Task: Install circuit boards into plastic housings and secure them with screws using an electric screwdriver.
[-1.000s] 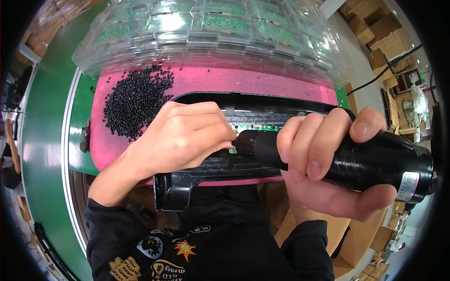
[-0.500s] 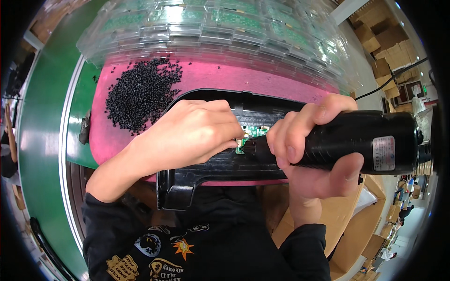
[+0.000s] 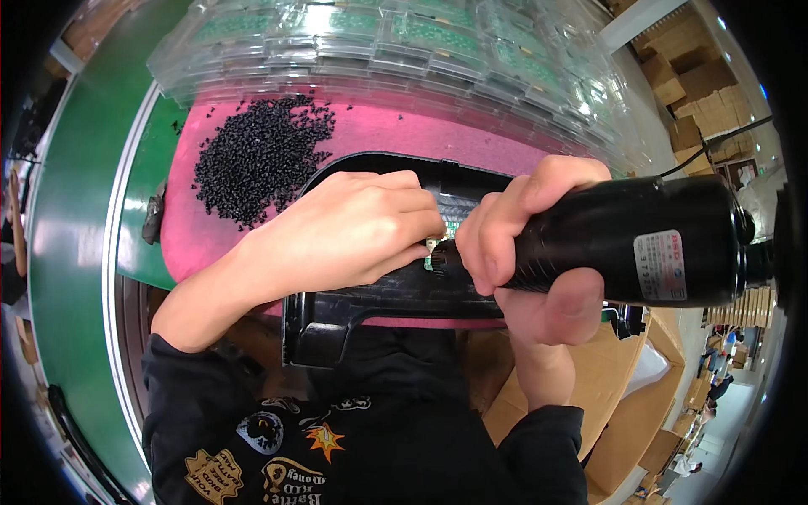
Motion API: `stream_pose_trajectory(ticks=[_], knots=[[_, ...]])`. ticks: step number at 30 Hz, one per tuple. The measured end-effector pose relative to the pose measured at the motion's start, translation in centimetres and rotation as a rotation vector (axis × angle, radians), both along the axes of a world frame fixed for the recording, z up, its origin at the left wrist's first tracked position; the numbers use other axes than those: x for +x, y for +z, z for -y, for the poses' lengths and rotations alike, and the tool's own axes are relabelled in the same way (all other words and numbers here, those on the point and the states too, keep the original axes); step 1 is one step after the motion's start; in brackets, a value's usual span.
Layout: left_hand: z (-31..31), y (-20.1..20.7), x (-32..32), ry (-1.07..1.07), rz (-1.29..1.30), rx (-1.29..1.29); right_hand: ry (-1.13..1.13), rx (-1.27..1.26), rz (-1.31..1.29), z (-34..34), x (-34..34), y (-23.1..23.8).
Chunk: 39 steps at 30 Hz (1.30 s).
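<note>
A black electric screwdriver (image 3: pixel 627 244) lies almost level in my right hand (image 3: pixel 539 240), whose fingers and thumb wrap round its body. Its tip points left, down into a long black plastic housing (image 3: pixel 396 307). Inside that housing a small piece of a green circuit board (image 3: pixel 452 230) shows between my hands. My left hand (image 3: pixel 358 227) reaches over the housing with finger and thumb pinched together right beside the screwdriver's tip. What the pinch holds, if anything, is hidden. Left of the housing is a heap of small black screws (image 3: pixel 257 160).
A pink mat (image 3: pixel 404 130) lies under the housing, on a green table (image 3: pixel 76 227). Stacked clear plastic trays (image 3: pixel 404 50) with green boards fill the far side. An open cardboard box (image 3: pixel 614 412) stands at the lower right. A black cable (image 3: pixel 720 135) runs off to the right.
The screwdriver and my right hand have shifted slightly left, covering more of the circuit board. My left hand has moved a little right, its pinch closer to the tip.
</note>
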<state>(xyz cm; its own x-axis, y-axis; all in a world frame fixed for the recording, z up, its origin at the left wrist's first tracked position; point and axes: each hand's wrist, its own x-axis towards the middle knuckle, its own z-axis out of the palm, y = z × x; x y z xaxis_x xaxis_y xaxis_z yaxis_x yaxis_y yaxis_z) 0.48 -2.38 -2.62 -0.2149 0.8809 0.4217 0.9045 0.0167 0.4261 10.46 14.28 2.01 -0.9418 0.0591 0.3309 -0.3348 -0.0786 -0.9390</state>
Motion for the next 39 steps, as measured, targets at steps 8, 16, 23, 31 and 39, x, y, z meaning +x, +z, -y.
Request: stream_pose_trajectory(ticks=[8, 16, 23, 31, 39], knots=[[0.2, 0.4, -0.1, -0.107, 0.134, 0.009, -0.026, -0.284, -0.206, 0.0, 0.8, -0.1], [0.1, 0.6, -0.1, -0.147, 0.320, 0.077, 0.040, -0.395, -0.317, -1.6, 0.9, 0.4], [0.2, 0.3, -0.4, -0.153, 0.363, 0.123, -0.051, -0.451, -0.317, -0.9, 1.1, 0.4], [-0.2, 0.5, 0.0, -0.155, 0.394, 0.198, -0.010, -0.410, -0.341, -1.4, 1.7, 0.4], [0.0, 0.1, -0.4, 0.023, 0.339, 0.204, -0.036, -0.359, -0.397, -1.7, 1.8, 1.0]])
